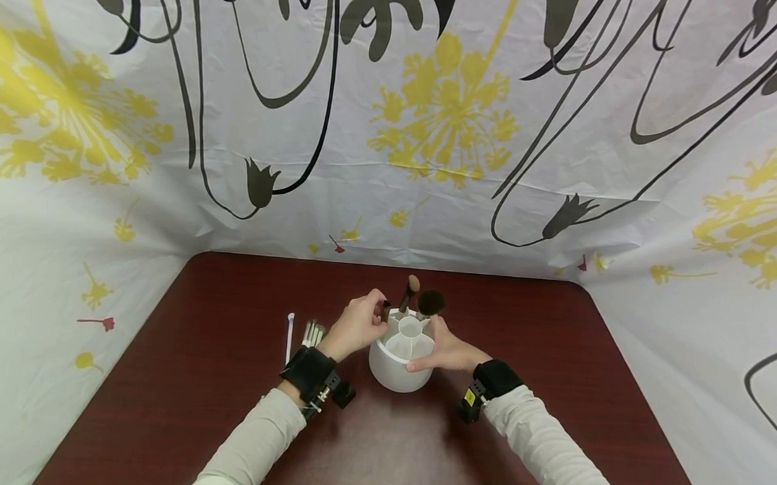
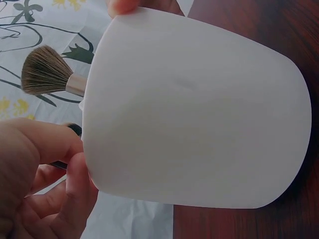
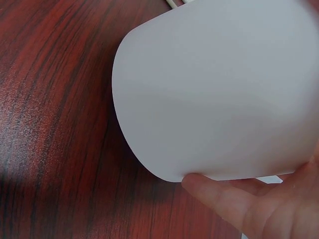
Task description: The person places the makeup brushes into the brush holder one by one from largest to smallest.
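A white round makeup brush holder [image 1: 391,373] with a ring-shaped centre and divided compartments stands on the table. My right hand [image 1: 454,351] grips its right side, thumb along the front wall; the thumb also shows on the white wall in the right wrist view. At the holder's left rim, my left hand [image 1: 357,326] pinches a dark makeup brush [image 2: 75,129], mostly hidden by the fingers. Two brushes stand at the back of the holder: one with a tan head [image 1: 414,283] and a fluffy dark one [image 1: 431,302], whose bristles [image 2: 46,70] show large in the left wrist view.
Left of the holder, several pale-handled brushes [image 1: 314,332] lie partly behind my left wrist, beside a thin white stick [image 1: 290,332]. The dark red wooden table [image 1: 243,301] meets a white patterned cloth [image 1: 337,226] at its back edge.
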Demonstrator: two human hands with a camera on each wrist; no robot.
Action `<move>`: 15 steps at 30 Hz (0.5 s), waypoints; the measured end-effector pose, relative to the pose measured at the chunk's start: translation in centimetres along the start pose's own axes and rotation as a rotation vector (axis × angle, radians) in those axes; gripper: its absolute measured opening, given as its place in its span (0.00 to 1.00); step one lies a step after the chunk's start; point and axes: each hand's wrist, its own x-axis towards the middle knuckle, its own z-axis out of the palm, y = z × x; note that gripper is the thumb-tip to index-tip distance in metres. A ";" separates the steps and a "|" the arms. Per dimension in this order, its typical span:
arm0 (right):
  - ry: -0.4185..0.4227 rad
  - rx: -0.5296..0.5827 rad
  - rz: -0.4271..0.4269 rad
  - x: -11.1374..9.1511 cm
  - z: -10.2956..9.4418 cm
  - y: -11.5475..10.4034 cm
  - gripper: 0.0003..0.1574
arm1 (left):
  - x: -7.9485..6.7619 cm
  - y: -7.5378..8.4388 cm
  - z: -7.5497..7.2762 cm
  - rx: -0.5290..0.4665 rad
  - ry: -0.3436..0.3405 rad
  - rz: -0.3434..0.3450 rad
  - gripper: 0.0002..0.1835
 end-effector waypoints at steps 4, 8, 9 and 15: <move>0.007 0.002 -0.015 0.0 0.0 0.1 0.66 | 0.0 -0.1 0.0 -0.009 0.000 -0.009 0.17; 0.010 0.022 -0.028 0.0 0.1 0.2 0.70 | -0.1 -0.2 -0.3 -0.042 -0.011 -0.015 0.17; 0.011 0.024 -0.025 0.0 0.1 0.1 0.70 | -0.1 -0.2 -0.4 -0.052 -0.016 -0.014 0.17; 0.035 -0.008 -0.048 -0.2 0.2 0.1 0.68 | -0.3 -0.3 -1.4 -0.122 -0.044 -0.030 0.19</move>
